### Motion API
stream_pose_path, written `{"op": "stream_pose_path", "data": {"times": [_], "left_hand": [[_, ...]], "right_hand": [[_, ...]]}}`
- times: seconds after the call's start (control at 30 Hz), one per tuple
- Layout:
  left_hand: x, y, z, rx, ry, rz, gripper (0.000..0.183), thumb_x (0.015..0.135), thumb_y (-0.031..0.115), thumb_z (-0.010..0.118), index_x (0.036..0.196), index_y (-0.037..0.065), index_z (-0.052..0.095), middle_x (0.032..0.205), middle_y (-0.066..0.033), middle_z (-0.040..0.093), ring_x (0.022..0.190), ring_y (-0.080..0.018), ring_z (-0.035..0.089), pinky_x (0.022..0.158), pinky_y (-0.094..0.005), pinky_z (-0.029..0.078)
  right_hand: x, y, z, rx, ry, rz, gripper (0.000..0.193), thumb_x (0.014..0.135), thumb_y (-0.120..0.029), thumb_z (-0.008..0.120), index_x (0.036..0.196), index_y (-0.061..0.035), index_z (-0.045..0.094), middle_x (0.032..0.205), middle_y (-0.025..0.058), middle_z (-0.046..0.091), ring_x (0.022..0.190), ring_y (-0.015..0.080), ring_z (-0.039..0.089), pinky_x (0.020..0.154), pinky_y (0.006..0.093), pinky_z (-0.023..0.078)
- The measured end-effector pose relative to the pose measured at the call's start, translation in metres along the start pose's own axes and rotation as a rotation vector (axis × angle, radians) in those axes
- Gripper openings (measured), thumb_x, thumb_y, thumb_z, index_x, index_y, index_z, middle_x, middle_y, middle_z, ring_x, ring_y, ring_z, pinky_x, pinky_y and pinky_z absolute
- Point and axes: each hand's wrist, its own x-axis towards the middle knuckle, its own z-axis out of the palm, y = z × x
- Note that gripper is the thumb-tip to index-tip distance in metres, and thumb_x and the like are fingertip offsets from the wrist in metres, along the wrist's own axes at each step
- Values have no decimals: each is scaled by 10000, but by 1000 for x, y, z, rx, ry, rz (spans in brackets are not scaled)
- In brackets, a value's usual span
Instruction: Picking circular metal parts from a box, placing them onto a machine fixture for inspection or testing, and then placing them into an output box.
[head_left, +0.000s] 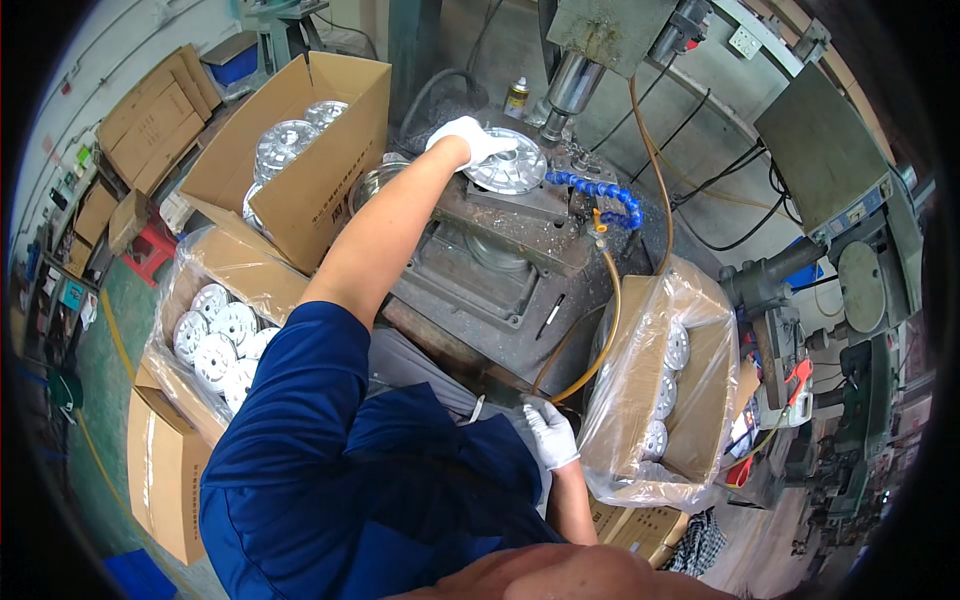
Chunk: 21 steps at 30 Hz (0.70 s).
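Note:
A round silvery metal disc (508, 163) with a raised hub and ribs rests on the fixture (540, 208) beneath the machine's spindle (573, 88). My left hand (470, 142), in a white glove, reaches across and grips its left side, with fingers over the top face. My right hand (550, 432), also gloved, is low by the table's front edge, left of the plastic-lined box. Its fingers are curled together, and whatever may be between them is too small to tell. A blue segmented coolant hose (598, 187) curves close to the disc's right edge.
Metal discs fill a tall carton (350, 120) at back left and a plastic-lined carton (262, 290) below it. Another lined carton (625, 390) at right holds several discs. A yellow hose (614, 320) hangs over the table front, near a pen (549, 316). A spray can (516, 98) stands behind.

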Motion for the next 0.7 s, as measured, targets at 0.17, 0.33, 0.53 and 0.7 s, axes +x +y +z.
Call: {"op": "stream_pose_path", "data": {"times": [0.17, 0.33, 0.53, 0.7], "left_hand": [[0, -1, 1, -4, 6, -8, 832, 693, 662, 644, 1149, -34, 629, 1179, -213, 619, 1105, -326, 594, 940, -362, 443], [0, -1, 1, -2, -21, -2, 862, 684, 695, 634, 1153, -28, 626, 1222, -202, 598, 1138, -321, 579, 947, -371, 443], [2, -3, 2, -15, -7, -12, 863, 678, 690, 642, 1148, -34, 627, 1221, -202, 598, 1133, -322, 581, 942, -369, 445], [2, -1, 1, 4, 1, 22, 833, 689, 670, 643, 1106, -51, 645, 1151, -229, 626, 1084, -327, 604, 916, -359, 449]], "right_hand": [[-11, -3, 9, 88, -70, 89, 300, 956, -138, 555, 1223, -2, 554, 1029, 54, 640, 837, 119, 603, 759, 243, 485], [-22, -15, 13, -7, -149, 58, 318, 959, -137, 547, 1244, 5, 538, 1047, 65, 642, 862, 120, 602, 785, 244, 483], [-32, -22, 14, -132, -186, -3, 328, 945, -99, 566, 1251, 16, 533, 1075, 72, 642, 922, 120, 605, 837, 250, 480], [-37, -20, 15, -127, -179, -20, 337, 943, -99, 572, 1255, 19, 530, 1079, 73, 644, 936, 122, 605, 848, 252, 478]]}}
